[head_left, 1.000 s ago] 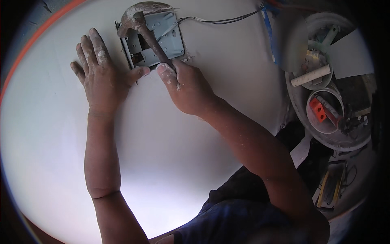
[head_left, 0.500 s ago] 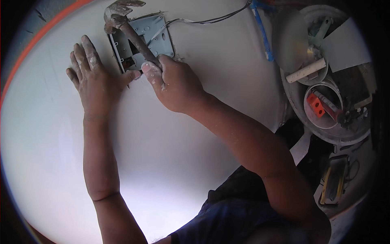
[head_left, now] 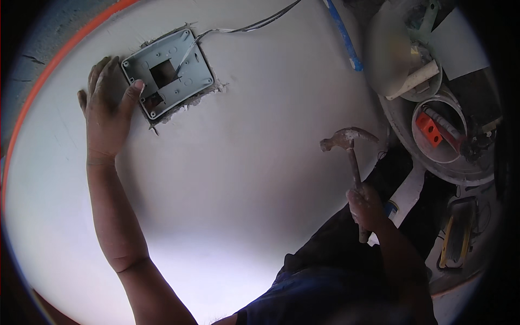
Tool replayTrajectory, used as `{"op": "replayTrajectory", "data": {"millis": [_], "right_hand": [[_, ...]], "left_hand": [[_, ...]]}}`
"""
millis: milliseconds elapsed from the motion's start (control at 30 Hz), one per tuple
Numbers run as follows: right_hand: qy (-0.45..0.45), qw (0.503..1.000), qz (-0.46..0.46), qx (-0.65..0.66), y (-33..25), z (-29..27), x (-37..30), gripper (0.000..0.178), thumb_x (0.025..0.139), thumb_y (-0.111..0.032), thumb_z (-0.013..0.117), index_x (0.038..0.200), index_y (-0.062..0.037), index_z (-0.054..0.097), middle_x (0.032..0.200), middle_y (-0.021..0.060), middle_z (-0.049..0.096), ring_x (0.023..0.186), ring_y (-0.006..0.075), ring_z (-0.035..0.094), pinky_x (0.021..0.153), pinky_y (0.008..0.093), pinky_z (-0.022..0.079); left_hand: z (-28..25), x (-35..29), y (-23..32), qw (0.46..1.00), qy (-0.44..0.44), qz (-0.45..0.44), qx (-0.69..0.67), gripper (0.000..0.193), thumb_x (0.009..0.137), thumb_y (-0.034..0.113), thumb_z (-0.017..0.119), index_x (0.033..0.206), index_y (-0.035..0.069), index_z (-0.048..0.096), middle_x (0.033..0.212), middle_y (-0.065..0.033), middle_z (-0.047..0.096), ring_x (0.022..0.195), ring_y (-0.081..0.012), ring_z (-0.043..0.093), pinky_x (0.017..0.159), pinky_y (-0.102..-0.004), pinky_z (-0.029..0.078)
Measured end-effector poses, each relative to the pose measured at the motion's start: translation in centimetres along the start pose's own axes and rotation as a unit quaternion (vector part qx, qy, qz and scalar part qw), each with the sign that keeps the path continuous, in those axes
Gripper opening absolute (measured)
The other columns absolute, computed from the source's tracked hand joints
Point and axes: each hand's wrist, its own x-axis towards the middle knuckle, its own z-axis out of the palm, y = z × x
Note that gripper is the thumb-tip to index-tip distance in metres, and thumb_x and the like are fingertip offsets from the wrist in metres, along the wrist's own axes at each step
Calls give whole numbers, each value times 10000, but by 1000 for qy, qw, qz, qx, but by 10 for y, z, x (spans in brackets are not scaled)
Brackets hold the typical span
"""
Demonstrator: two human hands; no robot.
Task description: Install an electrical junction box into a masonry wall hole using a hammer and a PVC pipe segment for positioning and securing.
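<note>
A light grey plastic electrical box sits in a rough cutout in the pale wall, tilted in view. My left hand lies flat against the wall at the box's left side, fingers stretched up and thumb on the box's edge. Low on the right, away from the box, my right hand grips a worn claw hammer by its handle, head upward. Thin wires run from inside the box to the upper right.
Right of the wall, a round dusty tub carries a white bucket with an orange tool inside. A pale stick lies above it. Farther down is a yellow-edged tool. A blue strip hangs at the top.
My right hand has drawn the hammer away from the box, down and to the right. The box now shows uncovered. My left hand has shifted, its thumb now on the box's edge.
</note>
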Motion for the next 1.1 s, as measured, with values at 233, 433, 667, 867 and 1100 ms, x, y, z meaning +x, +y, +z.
{"op": "replayTrajectory", "data": {"millis": [233, 433, 667, 867, 1100], "right_hand": [[33, 999, 2, -36, -3, -12, 27, 344, 887, -344, 629, 775, -41, 512, 557, -6, 466, 452, 89, 458, 429, 269, 400], [-5, 996, -15, -83, 13, -25, 21, 363, 878, -354, 640, 797, -15, 537, 587, 24, 512, 507, 112, 505, 495, 307, 427], [28, 991, -40, -124, 8, -27, 27, 376, 880, -368, 628, 832, -4, 547, 593, 33, 517, 473, 129, 502, 463, 299, 426], [49, 992, -25, -110, 12, -32, 29, 382, 874, -370, 639, 882, 2, 553, 596, 39, 515, 424, 126, 490, 404, 289, 428], [100, 989, -48, -103, 11, -39, 39, 339, 883, -342, 641, 901, -15, 555, 585, 26, 486, 440, 121, 508, 399, 281, 421]], "left_hand": [[16, 24, 8, 994, 47, 2, 100, 254, 869, 298, 615, 993, 91, 692, 1024, -90, 657, 1047, -297, 580, 917, -411, 450], [18, 28, 2, 991, 96, 57, 78, 186, 874, 231, 606, 919, 78, 702, 945, -89, 675, 919, -275, 629, 808, -383, 502], [17, 17, 26, 994, 94, -45, 16, 227, 894, 254, 593, 1005, 80, 686, 971, -101, 665, 943, -293, 620, 850, -396, 478], [20, -23, 56, 986, 59, -92, -127, 682, 819, 155, 693, 1416, 57, 377, 1270, -222, 487, 1193, -355, 482, 963, -447, 448], [27, -40, 119, 970, 143, -52, -192, 485, 810, 153, 718, 1271, 75, 586, 1474, -296, 269, 1374, -451, 294, 1079, -512, 318]]}}
